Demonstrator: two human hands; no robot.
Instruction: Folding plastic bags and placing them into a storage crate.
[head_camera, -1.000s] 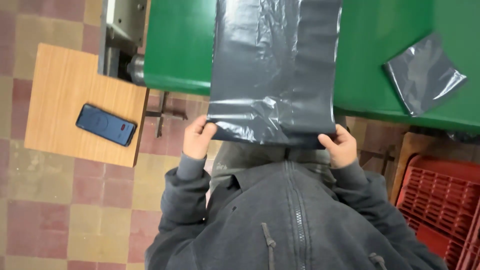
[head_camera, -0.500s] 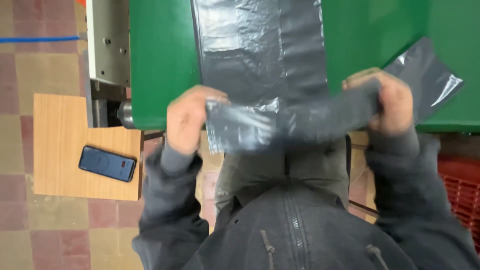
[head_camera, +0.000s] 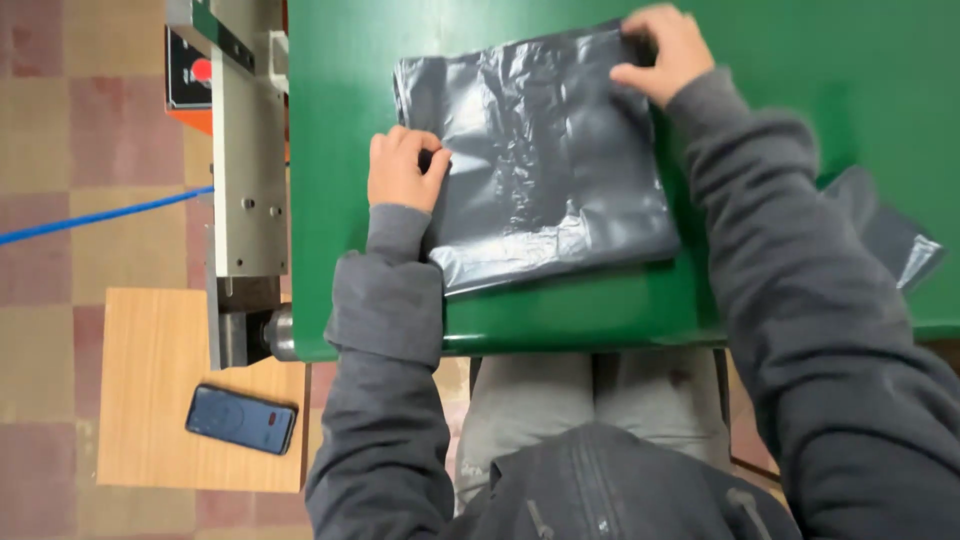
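A folded grey plastic bag (head_camera: 545, 170) lies flat on the green table (head_camera: 800, 60). My left hand (head_camera: 402, 168) rests on the bag's left edge with fingers curled, pinching the plastic. My right hand (head_camera: 660, 50) presses on the bag's far right corner, fingers bent over the edge. Both sleeves are dark grey.
A second grey plastic bag (head_camera: 895, 235) lies on the table at the right, partly under my right arm. A grey metal machine part (head_camera: 245, 170) stands along the table's left side. A dark phone (head_camera: 241, 419) lies on a wooden stool (head_camera: 160, 400) below it.
The bag's hanging end was lifted and folded up over onto the table. Both hands moved forward from the table's near edge and now hold the folded bag flat.
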